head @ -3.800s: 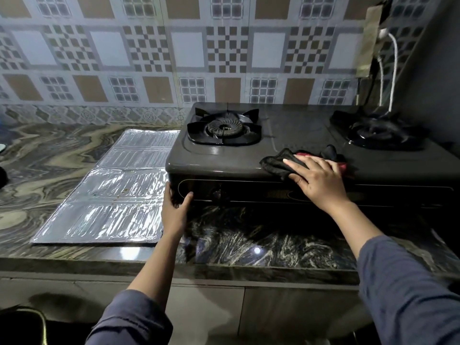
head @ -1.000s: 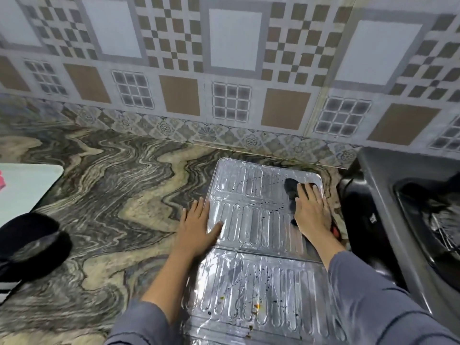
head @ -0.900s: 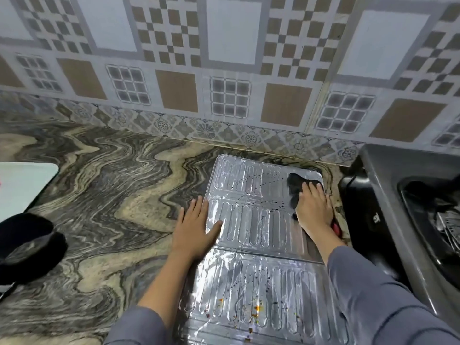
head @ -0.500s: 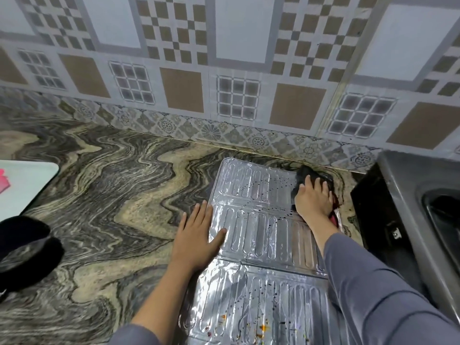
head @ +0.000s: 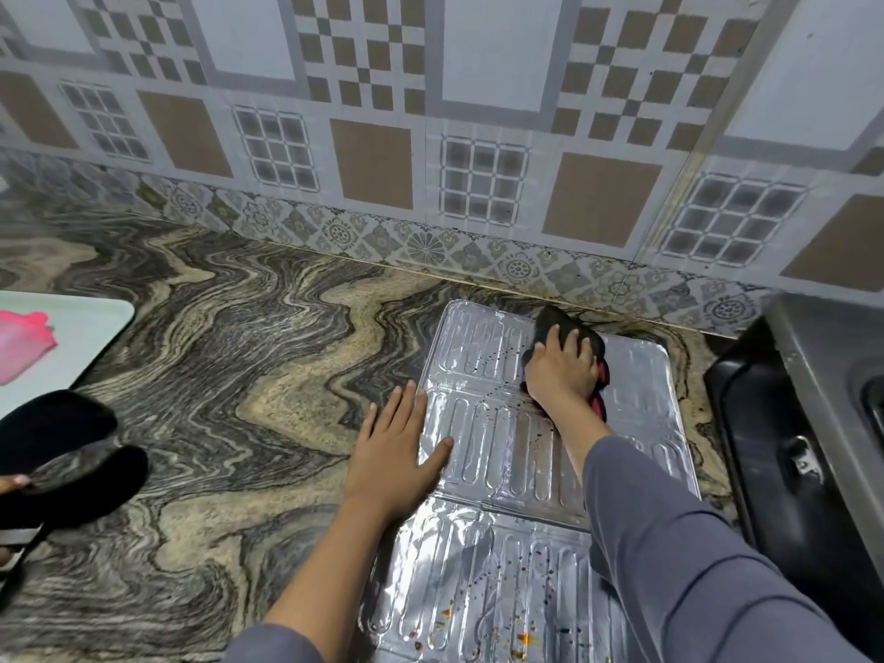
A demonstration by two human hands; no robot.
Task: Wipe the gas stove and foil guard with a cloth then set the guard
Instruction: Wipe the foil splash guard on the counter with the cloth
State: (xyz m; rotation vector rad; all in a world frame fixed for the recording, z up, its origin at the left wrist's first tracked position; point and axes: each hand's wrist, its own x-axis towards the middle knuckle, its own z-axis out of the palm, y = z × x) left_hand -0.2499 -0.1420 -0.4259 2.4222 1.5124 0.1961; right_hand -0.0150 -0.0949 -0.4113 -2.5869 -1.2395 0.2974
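The silver foil guard [head: 636, 413] lies flat on the marbled counter, unfolded in panels, with orange and dark specks on the near panel. My right hand [head: 562, 370] presses a dark cloth with a red edge [head: 557, 323] onto the far panel, fingers fairly straight over it. My left hand [head: 394, 447] lies flat with spread fingers, palm on the counter and fingertips and thumb on the guard's left edge. The dark gas stove [head: 813, 423] shows only its left end at the right border.
The tiled wall [head: 430, 136] rises right behind the guard. A pale board with a pink shape [head: 57, 337] and a black object [head: 57, 452] lie at the left edge. Marbled counter [head: 239, 375] stretches between them and the guard.
My right hand slid the cloth from the guard's far right corner leftward along the far panel. Earlier it wiped the stove top. My left hand stayed on the guard's left edge.
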